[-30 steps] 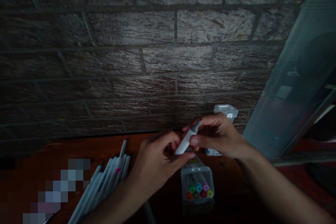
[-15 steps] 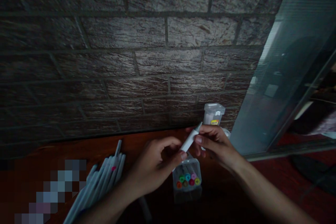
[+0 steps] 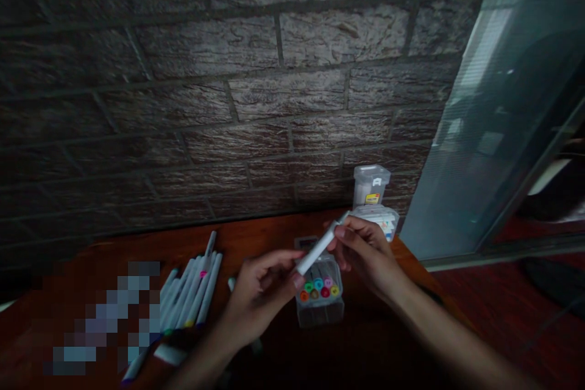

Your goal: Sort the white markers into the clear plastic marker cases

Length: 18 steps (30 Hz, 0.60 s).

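Observation:
A white marker is held slanted between both hands above the dark wooden table. My right hand pinches its upper end. My left hand has its fingers curled, the fingertips closed on the marker's lower end. Just below the hands stands a clear plastic box with several markers upright in it, their coloured caps showing.
A bundle of white markers lies on the table to the left. Two clear containers stand at the back by the brick wall. A glass panel rises on the right, past the table's edge.
The view has tilted down and the hands with the marker now sit lower over the box. More of the table and the second container at the back show.

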Each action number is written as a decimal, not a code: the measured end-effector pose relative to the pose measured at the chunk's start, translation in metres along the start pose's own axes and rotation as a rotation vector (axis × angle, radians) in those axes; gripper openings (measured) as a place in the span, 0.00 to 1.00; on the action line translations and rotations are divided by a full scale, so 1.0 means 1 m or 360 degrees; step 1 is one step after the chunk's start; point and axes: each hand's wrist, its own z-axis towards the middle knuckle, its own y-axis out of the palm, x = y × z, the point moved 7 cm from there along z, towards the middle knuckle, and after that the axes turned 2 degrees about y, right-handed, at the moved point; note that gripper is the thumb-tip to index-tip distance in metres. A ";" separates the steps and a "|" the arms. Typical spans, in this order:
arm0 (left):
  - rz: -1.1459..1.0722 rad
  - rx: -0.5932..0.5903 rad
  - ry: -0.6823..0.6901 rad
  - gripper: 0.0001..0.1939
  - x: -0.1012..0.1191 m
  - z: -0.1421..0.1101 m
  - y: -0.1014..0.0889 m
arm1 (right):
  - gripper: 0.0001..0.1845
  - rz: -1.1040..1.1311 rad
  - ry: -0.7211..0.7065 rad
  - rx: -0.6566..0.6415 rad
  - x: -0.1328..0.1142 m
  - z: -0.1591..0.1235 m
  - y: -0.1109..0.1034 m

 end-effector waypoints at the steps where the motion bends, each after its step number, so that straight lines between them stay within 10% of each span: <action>1: -0.0024 0.0027 0.0002 0.13 -0.002 -0.001 -0.002 | 0.11 0.0007 -0.0009 -0.0012 -0.001 0.000 0.000; 18: 0.0125 0.0335 0.0165 0.06 -0.009 -0.002 -0.018 | 0.13 -0.0132 -0.0009 0.0047 -0.009 -0.003 -0.005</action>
